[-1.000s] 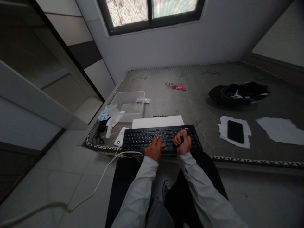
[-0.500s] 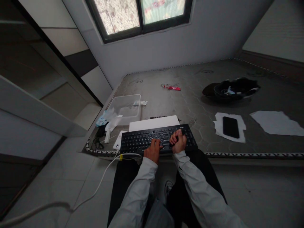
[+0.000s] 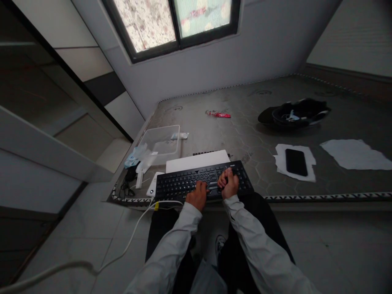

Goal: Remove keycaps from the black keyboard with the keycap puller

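Note:
A black keyboard (image 3: 183, 183) lies at the near edge of a grey mattress (image 3: 245, 126). My left hand (image 3: 197, 196) rests on the keys near the keyboard's middle, with its fingers curled down. My right hand (image 3: 229, 183) sits just to the right of it, clenched in a fist around a small dark thing that I cannot make out, pressed against the keys. A white flat box (image 3: 196, 160) lies right behind the keyboard.
A clear plastic tub (image 3: 161, 139) and crumpled wrappers (image 3: 137, 155) lie at the left. A white cable (image 3: 128, 241) runs down to the floor. A black phone (image 3: 295, 162) lies on white paper, with another paper sheet (image 3: 352, 154), a dark cap (image 3: 290, 114) and a red wrapper (image 3: 219, 114).
Both hands have stayed on the keyboard in the same pose. The view has drifted, so everything sits a little lower left.

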`<state>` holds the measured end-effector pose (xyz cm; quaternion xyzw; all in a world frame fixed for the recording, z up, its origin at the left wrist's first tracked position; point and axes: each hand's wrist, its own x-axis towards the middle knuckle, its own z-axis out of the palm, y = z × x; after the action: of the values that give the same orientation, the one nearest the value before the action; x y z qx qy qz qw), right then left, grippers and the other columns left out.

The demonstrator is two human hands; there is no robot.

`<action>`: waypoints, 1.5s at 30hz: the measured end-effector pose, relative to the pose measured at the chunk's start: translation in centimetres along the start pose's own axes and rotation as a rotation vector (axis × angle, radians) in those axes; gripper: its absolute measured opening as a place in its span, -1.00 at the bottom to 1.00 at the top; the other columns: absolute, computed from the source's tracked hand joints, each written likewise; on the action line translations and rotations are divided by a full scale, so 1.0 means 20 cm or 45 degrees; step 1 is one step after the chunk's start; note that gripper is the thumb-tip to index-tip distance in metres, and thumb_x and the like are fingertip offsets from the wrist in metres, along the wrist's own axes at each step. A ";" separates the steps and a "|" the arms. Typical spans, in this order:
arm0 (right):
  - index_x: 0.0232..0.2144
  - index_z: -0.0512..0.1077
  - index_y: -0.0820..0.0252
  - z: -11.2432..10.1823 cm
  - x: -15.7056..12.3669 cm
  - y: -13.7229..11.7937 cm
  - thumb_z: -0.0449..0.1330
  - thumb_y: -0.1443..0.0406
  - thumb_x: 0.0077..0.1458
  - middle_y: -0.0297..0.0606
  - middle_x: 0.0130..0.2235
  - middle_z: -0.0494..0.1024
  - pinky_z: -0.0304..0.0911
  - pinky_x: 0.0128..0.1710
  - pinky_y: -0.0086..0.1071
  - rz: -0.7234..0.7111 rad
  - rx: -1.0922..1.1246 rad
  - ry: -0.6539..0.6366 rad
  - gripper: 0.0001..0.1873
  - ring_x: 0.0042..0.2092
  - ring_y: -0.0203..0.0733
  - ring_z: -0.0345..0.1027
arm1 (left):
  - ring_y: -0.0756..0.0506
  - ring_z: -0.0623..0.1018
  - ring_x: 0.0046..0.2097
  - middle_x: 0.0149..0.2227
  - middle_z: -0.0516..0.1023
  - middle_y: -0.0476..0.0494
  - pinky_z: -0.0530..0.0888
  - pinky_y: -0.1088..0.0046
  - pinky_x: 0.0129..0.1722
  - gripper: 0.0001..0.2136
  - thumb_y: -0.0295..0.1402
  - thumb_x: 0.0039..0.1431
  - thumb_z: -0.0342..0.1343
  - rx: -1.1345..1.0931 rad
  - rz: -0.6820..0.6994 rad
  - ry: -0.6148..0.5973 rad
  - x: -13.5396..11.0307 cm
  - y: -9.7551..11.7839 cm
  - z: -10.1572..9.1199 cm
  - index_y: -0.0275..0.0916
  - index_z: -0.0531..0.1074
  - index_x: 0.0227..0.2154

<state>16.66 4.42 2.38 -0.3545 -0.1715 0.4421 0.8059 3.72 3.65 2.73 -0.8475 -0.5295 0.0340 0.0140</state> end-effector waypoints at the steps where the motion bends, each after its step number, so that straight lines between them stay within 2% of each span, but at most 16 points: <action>1: -0.62 0.10 0.13 0.00 0.00 0.00 0.12 0.00 0.05 -0.57 -0.73 0.02 -0.18 -0.80 -0.57 0.002 0.003 -0.004 -0.57 -0.74 -0.47 -0.16 | -0.01 0.55 -0.39 -0.07 0.35 -0.21 0.42 0.54 -0.54 -0.68 -0.19 0.30 -0.27 0.014 0.011 0.003 0.00 0.00 0.00 -0.14 0.28 -0.03; 5: -0.61 0.11 0.14 -0.01 -0.01 0.00 0.13 0.02 0.06 -0.57 -0.73 0.03 -0.17 -0.80 -0.58 0.004 0.027 -0.032 -0.58 -0.74 -0.48 -0.16 | -0.03 0.56 -0.37 -0.07 0.36 -0.19 0.44 0.52 -0.53 -0.65 -0.19 0.31 -0.32 0.021 0.059 0.011 0.01 -0.02 -0.01 -0.13 0.29 -0.03; 11: -0.59 0.13 0.13 -0.03 -0.02 0.01 0.13 0.00 0.03 -0.59 -0.73 0.04 -0.16 -0.79 -0.59 0.033 0.023 0.020 -0.59 -0.74 -0.49 -0.18 | -0.03 0.56 -0.37 -0.05 0.34 -0.19 0.46 0.50 -0.53 -0.68 -0.23 0.31 -0.29 -0.005 -0.062 -0.049 -0.01 0.01 -0.05 -0.11 0.29 -0.03; 18: -0.58 0.14 0.13 -0.02 -0.02 0.01 0.12 0.00 0.05 -0.58 -0.72 0.04 -0.15 -0.78 -0.58 0.017 -0.017 0.024 -0.60 -0.74 -0.48 -0.15 | -0.02 0.56 -0.33 -0.02 0.33 -0.19 0.47 0.54 -0.50 -0.69 -0.22 0.29 -0.22 -0.038 -0.006 -0.049 -0.02 0.01 -0.03 -0.08 0.26 0.02; 21: -0.59 0.14 0.14 -0.02 -0.02 0.01 0.11 0.01 0.06 -0.58 -0.72 0.03 -0.15 -0.78 -0.58 0.015 -0.019 0.011 -0.60 -0.73 -0.48 -0.15 | -0.02 0.55 -0.30 -0.03 0.36 -0.18 0.45 0.57 -0.48 -0.69 -0.17 0.27 -0.16 -0.124 -0.061 -0.020 -0.02 0.00 -0.01 -0.10 0.30 -0.01; 28: -0.60 0.13 0.15 -0.02 -0.02 0.00 0.12 0.05 0.08 -0.57 -0.72 0.04 -0.16 -0.78 -0.58 0.010 0.017 -0.030 -0.60 -0.73 -0.48 -0.15 | 0.02 0.52 -0.16 -0.04 0.45 -0.08 0.44 0.65 -0.37 -0.70 -0.18 0.25 -0.10 -0.357 -0.192 0.154 -0.10 -0.05 0.04 -0.04 0.35 -0.01; 35: -0.58 0.15 0.15 -0.02 -0.02 0.00 0.13 0.07 0.08 -0.57 -0.71 0.05 -0.15 -0.78 -0.59 0.019 0.043 -0.032 -0.63 -0.73 -0.48 -0.14 | 0.04 0.51 -0.18 -0.04 0.46 -0.07 0.41 0.66 -0.36 -0.70 -0.18 0.26 -0.11 -0.408 -0.177 0.165 -0.10 -0.06 0.05 -0.05 0.37 -0.02; 40: -0.58 0.14 0.16 -0.03 -0.01 0.01 0.13 0.08 0.08 -0.58 -0.71 0.06 -0.13 -0.78 -0.60 0.021 0.056 -0.065 -0.63 -0.73 -0.48 -0.15 | 0.02 0.52 -0.19 -0.08 0.48 -0.05 0.39 0.64 -0.42 -0.71 -0.18 0.25 -0.09 -0.442 -0.147 0.232 -0.10 -0.06 0.05 -0.07 0.38 -0.04; 45: -0.56 0.13 0.15 -0.03 -0.02 0.01 0.10 0.06 0.10 -0.59 -0.71 0.05 -0.12 -0.76 -0.60 0.035 0.022 -0.058 -0.63 -0.73 -0.48 -0.16 | 0.01 0.54 -0.25 -0.12 0.51 -0.04 0.35 0.61 -0.47 -0.73 -0.14 0.22 -0.03 -0.417 -0.210 0.279 -0.09 -0.05 0.04 -0.07 0.41 -0.10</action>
<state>16.68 3.95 1.77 -0.3396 -0.1811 0.4626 0.7987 2.03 2.35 2.03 -0.7908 -0.5909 -0.1462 -0.0638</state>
